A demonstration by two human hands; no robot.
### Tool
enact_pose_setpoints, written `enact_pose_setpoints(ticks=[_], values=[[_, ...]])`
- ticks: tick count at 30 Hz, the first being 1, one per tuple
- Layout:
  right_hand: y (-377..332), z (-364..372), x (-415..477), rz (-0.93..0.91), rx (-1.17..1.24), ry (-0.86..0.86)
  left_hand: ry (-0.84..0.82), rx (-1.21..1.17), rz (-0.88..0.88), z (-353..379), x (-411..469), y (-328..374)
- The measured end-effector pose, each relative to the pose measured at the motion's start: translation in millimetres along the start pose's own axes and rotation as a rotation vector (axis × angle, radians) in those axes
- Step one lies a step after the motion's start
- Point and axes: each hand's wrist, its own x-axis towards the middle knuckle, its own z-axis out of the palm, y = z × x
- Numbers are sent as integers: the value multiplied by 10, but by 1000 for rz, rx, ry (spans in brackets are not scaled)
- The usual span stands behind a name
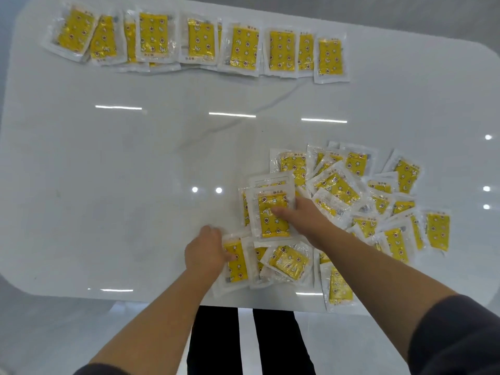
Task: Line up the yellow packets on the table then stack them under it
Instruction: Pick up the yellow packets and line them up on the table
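Several yellow packets in clear wrappers lie in a row [197,41] along the far edge of the white table [121,163]. A loose pile of the same packets [359,201] covers the near right part. My right hand [303,215] grips the right edge of one upright packet [272,215] on top of the pile's left side, thumb on its yellow face. My left hand [207,249] rests on the left edge of another packet [236,262] near the front edge, fingers curled over it.
One packet [339,288] hangs slightly over the table's front edge. My legs in dark trousers [216,339] stand below the edge. The table's rounded corners show at far right and near left.
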Motion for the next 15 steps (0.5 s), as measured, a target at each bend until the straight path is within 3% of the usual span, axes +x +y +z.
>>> enact_pose_setpoints(ticks=[2, 8, 12, 15], values=[[-12, 3, -15, 4, -11, -16, -67, -232, 43, -147, 60, -87], [-163, 147, 3, 99, 135, -142, -7, -587, 91, -944, 193, -384], [-273, 363, 39, 137, 238, -251, -128, -753, 129, -1269, 224, -271], [-480, 571, 99, 117, 374, -234, -127, -969, 77, -1405, 288, -236]])
